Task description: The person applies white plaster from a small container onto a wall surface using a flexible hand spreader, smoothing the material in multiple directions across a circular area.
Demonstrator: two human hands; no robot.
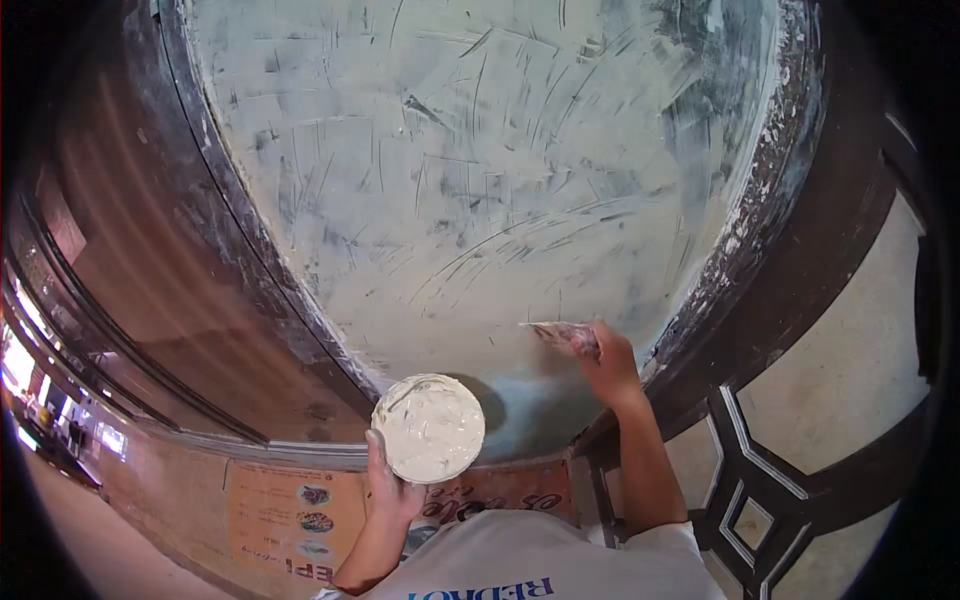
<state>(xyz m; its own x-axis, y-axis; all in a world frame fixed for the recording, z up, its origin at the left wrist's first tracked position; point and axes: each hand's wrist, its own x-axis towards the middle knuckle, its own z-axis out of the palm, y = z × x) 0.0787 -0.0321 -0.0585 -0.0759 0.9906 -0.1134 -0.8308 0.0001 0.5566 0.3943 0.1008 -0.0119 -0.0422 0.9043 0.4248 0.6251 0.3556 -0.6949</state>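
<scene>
At the far left, bright daylight shows beyond several dark bars, and a smooth brown panel curves up beside them. Next comes a dark, paint-scuffed frame strip, then the broad surface in the middle, coated unevenly in off-white paste with grey-green patches and many fine dark scratches. Below the brown panel sits an orange printed sheet with 3 small pictures in a column.

The left hand supports 1 round tub at the surface's lower edge, thumb up its side; white filler fills it (some is smeared on the rim). To the right, the right hand is closed around a paste-smeared scraper, its edge pointing left near the lower surface; whether it touches is unclear. Farther right, a second flaking frame strip borders dark woodwork with pale, angular inset panels.
</scene>
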